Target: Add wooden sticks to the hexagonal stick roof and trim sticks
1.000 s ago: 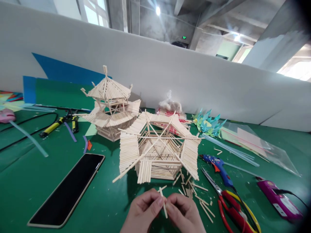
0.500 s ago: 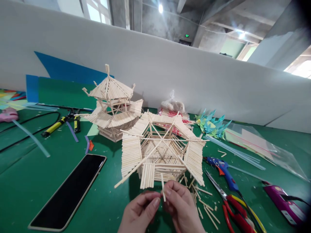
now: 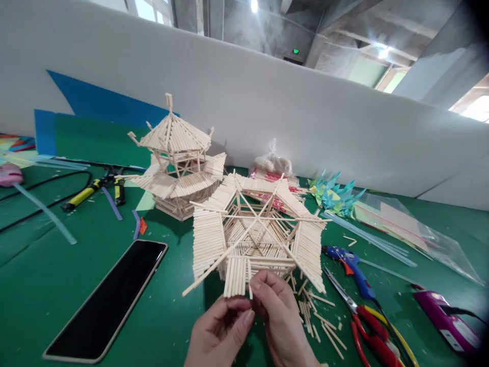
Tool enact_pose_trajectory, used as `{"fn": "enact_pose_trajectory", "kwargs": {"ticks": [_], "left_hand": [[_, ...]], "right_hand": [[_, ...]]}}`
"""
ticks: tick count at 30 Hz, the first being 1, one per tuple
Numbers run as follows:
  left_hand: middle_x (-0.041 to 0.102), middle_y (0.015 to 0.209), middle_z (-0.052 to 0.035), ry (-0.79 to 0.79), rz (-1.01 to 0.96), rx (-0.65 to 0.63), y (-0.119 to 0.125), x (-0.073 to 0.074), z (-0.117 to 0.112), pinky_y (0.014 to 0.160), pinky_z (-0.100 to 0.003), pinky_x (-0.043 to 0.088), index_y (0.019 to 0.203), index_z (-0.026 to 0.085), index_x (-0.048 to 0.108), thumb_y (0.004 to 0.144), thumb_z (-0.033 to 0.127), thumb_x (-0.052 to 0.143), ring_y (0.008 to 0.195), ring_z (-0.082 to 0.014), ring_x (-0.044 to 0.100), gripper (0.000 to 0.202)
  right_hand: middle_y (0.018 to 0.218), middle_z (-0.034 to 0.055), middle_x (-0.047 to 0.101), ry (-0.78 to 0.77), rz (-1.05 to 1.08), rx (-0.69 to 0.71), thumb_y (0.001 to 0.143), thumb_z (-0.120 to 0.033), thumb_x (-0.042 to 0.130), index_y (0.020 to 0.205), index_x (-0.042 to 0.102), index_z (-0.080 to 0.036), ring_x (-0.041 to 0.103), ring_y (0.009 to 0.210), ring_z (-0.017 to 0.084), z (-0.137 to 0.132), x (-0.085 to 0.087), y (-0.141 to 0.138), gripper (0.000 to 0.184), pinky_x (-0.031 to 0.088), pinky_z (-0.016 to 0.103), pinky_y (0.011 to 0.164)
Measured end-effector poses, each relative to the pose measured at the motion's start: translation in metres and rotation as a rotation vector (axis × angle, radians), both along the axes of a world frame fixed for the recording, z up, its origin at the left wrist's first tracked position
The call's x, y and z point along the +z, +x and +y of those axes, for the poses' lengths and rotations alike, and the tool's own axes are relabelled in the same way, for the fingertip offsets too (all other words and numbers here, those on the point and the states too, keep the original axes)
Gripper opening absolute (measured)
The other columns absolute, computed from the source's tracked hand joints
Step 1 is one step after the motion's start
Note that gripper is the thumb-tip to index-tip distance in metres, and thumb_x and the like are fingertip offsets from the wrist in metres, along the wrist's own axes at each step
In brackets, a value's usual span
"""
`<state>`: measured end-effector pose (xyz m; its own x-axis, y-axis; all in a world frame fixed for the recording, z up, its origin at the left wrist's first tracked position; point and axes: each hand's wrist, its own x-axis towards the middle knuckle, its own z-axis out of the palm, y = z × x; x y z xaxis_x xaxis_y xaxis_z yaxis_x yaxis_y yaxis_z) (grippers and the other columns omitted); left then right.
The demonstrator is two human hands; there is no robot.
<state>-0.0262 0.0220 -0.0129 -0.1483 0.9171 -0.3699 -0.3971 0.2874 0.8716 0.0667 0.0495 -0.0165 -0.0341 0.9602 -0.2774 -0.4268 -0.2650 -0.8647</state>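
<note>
A hexagonal roof model (image 3: 255, 237) made of thin wooden sticks stands on the green table (image 3: 46, 275) in front of me. My right hand (image 3: 277, 313) pinches a short wooden stick (image 3: 249, 279) and holds it upright against the near roof panel, beside the row of sticks there. My left hand (image 3: 221, 331) sits just below and left of it, fingers curled, thumb and forefinger close together near the stick's lower end; I cannot see anything in it. Loose sticks (image 3: 319, 318) lie scattered to the right of my hands.
A finished stick pagoda (image 3: 175, 158) stands behind the roof model. A phone (image 3: 107, 298) lies at the left. A blue glue gun (image 3: 351, 265), red-handled scissors (image 3: 362, 326) and a purple device (image 3: 445, 318) lie at the right. Pliers (image 3: 91, 188), cables, paper stars (image 3: 334, 196) and plastic sleeves sit further back.
My right hand has carried the stick up and forward from above the table to the near roof panel. My left hand let go of it and followed close behind.
</note>
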Motion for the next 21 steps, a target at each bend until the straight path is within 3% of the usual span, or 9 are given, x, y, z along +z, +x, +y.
{"fn": "enact_pose_trajectory", "kwargs": {"ticks": [4, 21], "left_hand": [[0.069, 0.070, -0.0024, -0.005, 0.021, -0.070, -0.0052, -0.0041, 0.0020, 0.068, -0.024, 0.048, 0.063, 0.020, 0.070, 0.051, 0.033, 0.076, 0.073, -0.0193, 0.061, 0.019], [0.070, 0.069, -0.0019, 0.017, -0.068, -0.021, -0.0028, -0.0001, 0.0059, 0.068, -0.022, 0.047, 0.061, 0.018, 0.070, 0.051, 0.029, 0.077, 0.073, -0.0176, 0.060, 0.016]], "right_hand": [[0.053, -0.0057, 0.043, 0.003, -0.024, -0.003, 0.069, -0.032, 0.062, 0.058, 0.049, -0.017, 0.033, 0.052, 0.008, 0.0002, -0.0008, -0.0005, 0.024, 0.028, 0.020, 0.051], [0.054, -0.0047, 0.047, 0.006, 0.013, 0.010, 0.068, -0.030, 0.063, 0.059, 0.050, -0.016, 0.038, 0.054, 0.009, 0.0001, 0.0027, -0.0044, 0.021, 0.031, 0.021, 0.053]]}}
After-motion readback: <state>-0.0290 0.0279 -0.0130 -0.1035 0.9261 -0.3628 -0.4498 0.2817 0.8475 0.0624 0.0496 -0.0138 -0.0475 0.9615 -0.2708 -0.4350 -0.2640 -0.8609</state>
